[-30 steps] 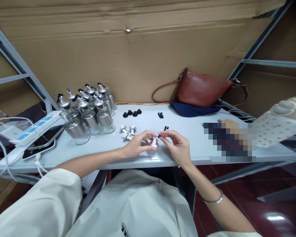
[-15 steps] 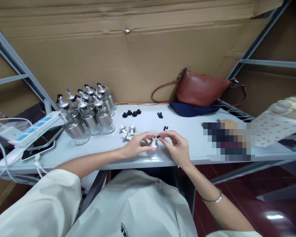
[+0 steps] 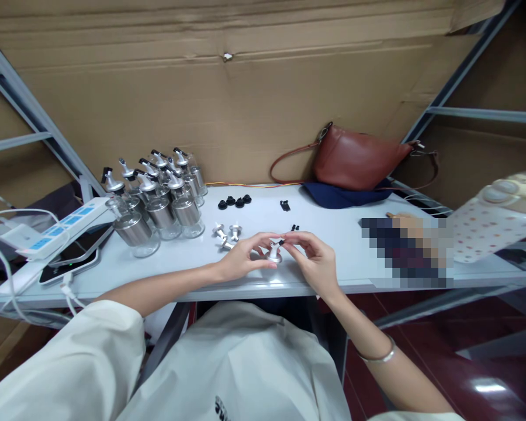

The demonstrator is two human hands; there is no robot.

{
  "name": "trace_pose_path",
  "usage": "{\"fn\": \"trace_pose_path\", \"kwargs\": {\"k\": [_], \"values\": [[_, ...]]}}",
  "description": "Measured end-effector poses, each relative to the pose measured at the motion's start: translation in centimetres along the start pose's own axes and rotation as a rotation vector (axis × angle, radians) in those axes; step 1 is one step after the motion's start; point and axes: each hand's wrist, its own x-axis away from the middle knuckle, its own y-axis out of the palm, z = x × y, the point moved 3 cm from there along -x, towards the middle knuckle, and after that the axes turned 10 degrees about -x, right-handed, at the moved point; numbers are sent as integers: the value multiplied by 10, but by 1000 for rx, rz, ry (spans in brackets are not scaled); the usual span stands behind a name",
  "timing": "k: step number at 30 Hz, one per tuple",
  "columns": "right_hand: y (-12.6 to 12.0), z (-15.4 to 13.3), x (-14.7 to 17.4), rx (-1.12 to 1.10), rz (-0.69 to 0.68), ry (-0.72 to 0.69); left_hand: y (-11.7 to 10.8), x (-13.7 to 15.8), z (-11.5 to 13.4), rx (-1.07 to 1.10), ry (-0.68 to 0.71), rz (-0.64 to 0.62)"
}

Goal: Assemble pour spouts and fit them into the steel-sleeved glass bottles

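Near the table's front edge, my left hand is closed around a silver pourer spout, its flared base turned down. The fingertips of my right hand pinch a small black piece at the tip of that spout; the fingers partly hide where they meet. Just behind my left hand lie several more silver pourer spouts. Beyond my right hand are small black pieces, and farther back some flat black caps. A cluster of round black stoppers sits to their left.
Several glass oil bottles with spouts stand at the left, beside a white power strip and a phone. A brown handbag rests on a dark blue cloth at the back right. Cardboard walls the back.
Hardly anything differs: both hands stay at the spout, and the black piece at its tip shows only a slight shift. The view has moved very slightly.
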Motion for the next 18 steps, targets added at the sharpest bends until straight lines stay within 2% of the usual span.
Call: {"fn": "trace_pose_path", "kwargs": {"k": [12, 18], "values": [[4, -11, -3, 204, -126, -74, -1, 0, 0, 72, -15, 11], [8, -12, -3, 234, -242, -103, -1, 0, -2, 174, -13, 57]]}}
